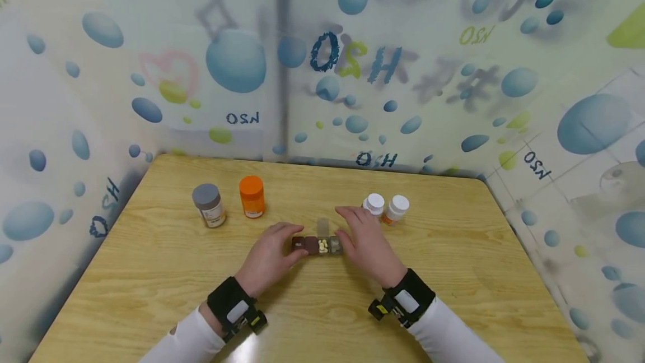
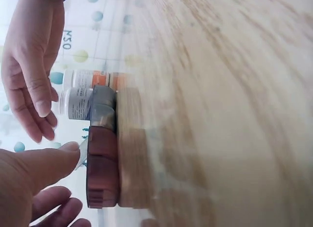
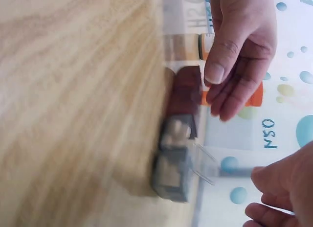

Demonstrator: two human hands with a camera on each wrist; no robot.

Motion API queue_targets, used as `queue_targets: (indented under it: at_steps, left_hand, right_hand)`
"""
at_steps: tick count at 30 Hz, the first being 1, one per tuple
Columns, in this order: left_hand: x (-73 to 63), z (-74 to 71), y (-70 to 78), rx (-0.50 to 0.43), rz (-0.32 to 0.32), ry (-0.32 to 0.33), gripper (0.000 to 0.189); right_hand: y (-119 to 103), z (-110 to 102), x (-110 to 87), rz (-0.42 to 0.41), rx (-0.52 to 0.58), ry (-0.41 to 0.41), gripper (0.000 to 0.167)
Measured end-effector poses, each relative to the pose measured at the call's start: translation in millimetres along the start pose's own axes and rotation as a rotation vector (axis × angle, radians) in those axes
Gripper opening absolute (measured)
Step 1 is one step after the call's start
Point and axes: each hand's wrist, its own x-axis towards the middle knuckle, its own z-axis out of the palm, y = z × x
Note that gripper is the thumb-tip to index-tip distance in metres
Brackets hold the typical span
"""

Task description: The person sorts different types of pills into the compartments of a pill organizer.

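Pill box [image 1: 311, 246]: on the wooden surface [image 1: 322, 318] between the two hands, two dark red-brown compartments toward 9 o'clock, two greyish ones toward 3
Raised lid [image 1: 323, 226]: clear, standing at 12 o'clock of the third compartment from the 9 o'clock end
Pills [image 1: 323, 247]: pale yellow, lying in that uncovered compartment
Left hand [image 1: 271, 252]: at the box's 9 o'clock end, fingers relaxed and grasping nothing; whether the thumb touches the box, I cannot tell
Right hand [image 1: 370, 246]: at the box's 3 o'clock, fingers released, apart from it
Orange bottle [image 1: 252, 197]: upright at 10 o'clock from the box
Grey-lidded bottle [image 1: 209, 206]: upright, at 9 o'clock from the orange one, near it
White-capped bottles [image 1: 397, 208]: two side by side at 2 o'clock from the box, one partly behind the right hand
Wrist cameras [image 1: 407, 298]: strapped on both wrists
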Motion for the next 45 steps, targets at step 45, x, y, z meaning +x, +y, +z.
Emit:
queue_targets:
  at_steps: [45]
  left_hand:
    - [-0.4,8.6,-8.8,-0.013,-0.065,-0.090,0.038]
  right_hand:
    - [-1,32,-7.5,0.085,0.112,-0.194,0.022]
